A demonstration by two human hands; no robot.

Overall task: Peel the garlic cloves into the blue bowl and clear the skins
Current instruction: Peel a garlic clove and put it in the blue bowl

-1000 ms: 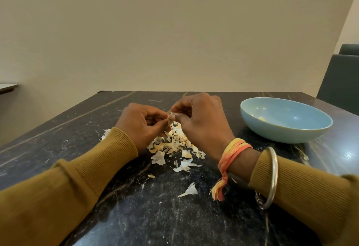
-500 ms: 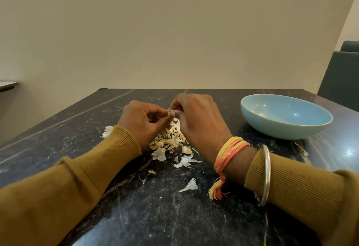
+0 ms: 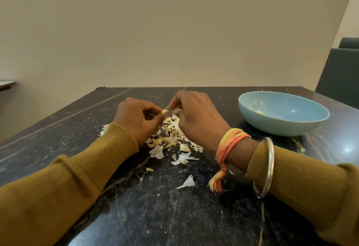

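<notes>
- Left hand [image 3: 138, 118]: fingers curled round a garlic clove [image 3: 165, 111], with only its pale tip showing.
- Right hand [image 3: 196, 115]: fingers pinch a thin skin strip [image 3: 167, 107] beside the clove.
- Pile of skins [image 3: 171, 138] lies on the dark worktop [image 3: 174, 216], under both hands.
- Blue bowl [image 3: 303, 127] stands on the right, apart from the hands.

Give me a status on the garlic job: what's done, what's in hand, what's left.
Done: a pile of papery garlic skins lies on the dark marble table, and something small and yellowish sits in the light blue bowl, likely a peeled clove. In hand: the left hand holds a pale garlic clove while the right hand pinches its skin. Left: drop this clove in, then clear the skins.
</notes>
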